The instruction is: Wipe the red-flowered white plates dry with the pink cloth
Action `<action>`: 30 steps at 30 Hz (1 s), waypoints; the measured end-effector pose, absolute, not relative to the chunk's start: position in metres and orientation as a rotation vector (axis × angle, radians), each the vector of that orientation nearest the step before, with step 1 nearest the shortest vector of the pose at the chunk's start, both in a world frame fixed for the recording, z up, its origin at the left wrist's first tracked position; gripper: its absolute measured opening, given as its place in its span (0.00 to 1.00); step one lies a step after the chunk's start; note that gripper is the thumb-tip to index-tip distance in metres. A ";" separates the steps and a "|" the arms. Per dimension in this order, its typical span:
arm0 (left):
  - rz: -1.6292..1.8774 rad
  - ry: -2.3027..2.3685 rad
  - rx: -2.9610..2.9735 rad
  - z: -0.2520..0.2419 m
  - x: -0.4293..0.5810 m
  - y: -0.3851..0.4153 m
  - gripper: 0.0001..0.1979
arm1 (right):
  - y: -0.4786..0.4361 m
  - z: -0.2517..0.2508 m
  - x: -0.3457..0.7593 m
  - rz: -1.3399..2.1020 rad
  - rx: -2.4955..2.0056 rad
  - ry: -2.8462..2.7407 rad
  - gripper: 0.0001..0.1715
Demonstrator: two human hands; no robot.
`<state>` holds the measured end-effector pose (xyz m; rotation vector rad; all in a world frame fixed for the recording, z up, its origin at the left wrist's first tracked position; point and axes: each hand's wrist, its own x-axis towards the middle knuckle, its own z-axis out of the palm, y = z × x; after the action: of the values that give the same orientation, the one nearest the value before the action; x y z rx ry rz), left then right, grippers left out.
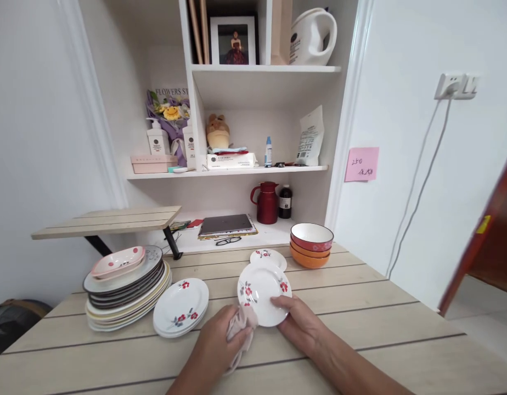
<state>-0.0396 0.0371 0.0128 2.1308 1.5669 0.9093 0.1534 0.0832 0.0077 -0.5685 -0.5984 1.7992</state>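
My right hand grips the lower right edge of a white plate with red flowers, thumb on top and fingers beneath. The plate is tilted up towards me above the table. In my left hand is a bunched pale pink cloth, which touches the plate's lower left rim. Behind the held plate, another flowered plate lies on the table, partly hidden. To the left of my left hand sits a short stack of matching flowered plates.
A tall stack of plates with a pink-rimmed dish on top stands at the left, near a raised wooden shelf. Stacked bowls stand at the back right. Beyond are a laptop, glasses and a red jug.
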 end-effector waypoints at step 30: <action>1.055 1.289 3.071 -0.002 -0.015 0.053 0.25 | 0.061 0.018 0.137 2.098 -0.429 -0.521 0.32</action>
<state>-0.0154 0.0531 -0.0018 3.0706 1.2885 1.0547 0.1373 0.0615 0.0175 -0.4293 -0.5215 2.0980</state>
